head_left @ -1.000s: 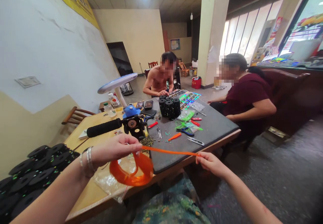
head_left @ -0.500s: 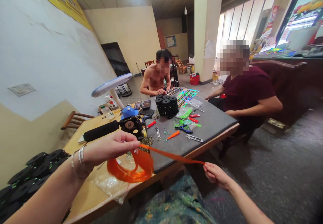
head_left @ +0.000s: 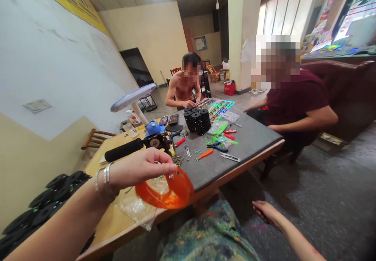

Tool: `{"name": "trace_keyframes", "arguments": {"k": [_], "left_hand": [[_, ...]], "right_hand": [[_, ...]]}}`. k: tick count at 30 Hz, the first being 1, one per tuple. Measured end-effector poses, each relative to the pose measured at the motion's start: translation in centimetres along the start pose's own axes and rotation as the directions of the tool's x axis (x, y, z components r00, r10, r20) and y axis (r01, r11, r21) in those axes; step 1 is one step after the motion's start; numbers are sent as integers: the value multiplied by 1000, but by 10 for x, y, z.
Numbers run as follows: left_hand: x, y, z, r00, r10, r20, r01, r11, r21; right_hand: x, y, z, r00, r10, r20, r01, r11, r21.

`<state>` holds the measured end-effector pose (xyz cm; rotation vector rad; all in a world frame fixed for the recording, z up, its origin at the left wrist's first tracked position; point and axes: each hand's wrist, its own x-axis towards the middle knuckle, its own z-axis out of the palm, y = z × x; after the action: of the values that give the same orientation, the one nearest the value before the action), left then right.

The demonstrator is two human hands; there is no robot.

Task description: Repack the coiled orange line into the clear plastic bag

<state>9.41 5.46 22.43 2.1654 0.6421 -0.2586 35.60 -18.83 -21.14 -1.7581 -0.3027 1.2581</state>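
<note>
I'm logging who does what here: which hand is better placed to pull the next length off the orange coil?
Probably the right hand: it hangs free and empty, low beside the lap, while the left hand is pinching the orange coil above the table edge, so it is occupied.

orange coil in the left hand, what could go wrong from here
The translucent orange coil of line hangs from a pinch of the left hand alone; the right hand is off it, low by the knee. With only that pinch holding them, the loops could spring apart and tangle. The coil hangs just above a clear plastic bag at the wooden table's edge, and may snag it or drag it off.
</note>
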Motion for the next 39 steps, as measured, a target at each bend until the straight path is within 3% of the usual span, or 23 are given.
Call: {"name": "trace_keyframes", "arguments": {"k": [6,10,13,16,18,19,20,21,23,26,29,32,35,39], "left_hand": [[-4,3,-4,1000,-19,6,19,1000,0],[-9,9,-6,999,-26,-20,26,1000,9],[-12,15,-7,999,-32,-35,31,999,-22],[-10,23,-6,1000,0,-5,0,1000,-13],[-7,28,-2,999,29,35,-30,999,28],[-5,30,0,998,38,54,-41,998,48],[-3,31,2,996,47,70,-51,997,58],[-2,32,5,995,57,77,-61,997,56],[0,31,10,994,83,71,-85,996,25],[0,21,16,994,102,31,-101,994,-33],[0,3,21,994,94,-63,-100,990,-98],[0,-19,25,976,46,-212,-105,956,-272],[-3,-42,30,949,-64,-307,-95,874,-477],[-7,-80,42,950,-93,-298,-158,682,-714]], "right_hand": [[8,-41,13,990,-88,-106,62,973,-224],[-2,-85,21,961,-267,-65,233,917,-324],[-30,-133,32,889,-457,14,435,834,-341],[-76,-198,55,758,-639,131,647,712,-273],[-107,-241,76,502,-808,309,859,506,-75],[-120,-259,87,392,-838,380,898,439,41],[-130,-274,99,320,-838,442,902,413,128],[-138,-285,110,272,-822,501,888,415,198],[-146,-296,129,234,-760,606,843,469,264],[-148,-289,149,251,-662,707,757,589,283],[-146,-275,163,336,-614,714,631,709,313],[-145,-266,176,423,-609,670,554,760,340],[-144,-262,192,501,-607,617,531,778,335],[-141,-253,211,621,-546,563,439,837,327]]}}
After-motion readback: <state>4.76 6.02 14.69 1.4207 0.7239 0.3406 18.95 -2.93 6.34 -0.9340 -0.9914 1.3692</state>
